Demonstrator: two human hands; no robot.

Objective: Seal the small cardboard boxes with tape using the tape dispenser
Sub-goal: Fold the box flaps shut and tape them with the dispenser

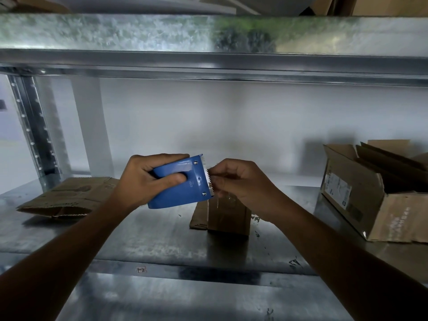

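My left hand (148, 179) grips a blue tape dispenser (183, 184), held in the air above the metal shelf, with its toothed blade facing right. My right hand (240, 184) pinches the end of the clear tape (222, 198) right at the blade. Below both hands a small cardboard box (228, 218) stands on the shelf, one flap sticking out to its left. The clear tape hangs down towards the top of the box; whether it touches the box I cannot tell.
A flattened cardboard piece (67, 198) lies at the left of the metal shelf (162, 242). A large open cardboard box (375, 193) with flat cardboard pieces in it stands at the right. Another metal shelf (208, 42) runs close overhead.
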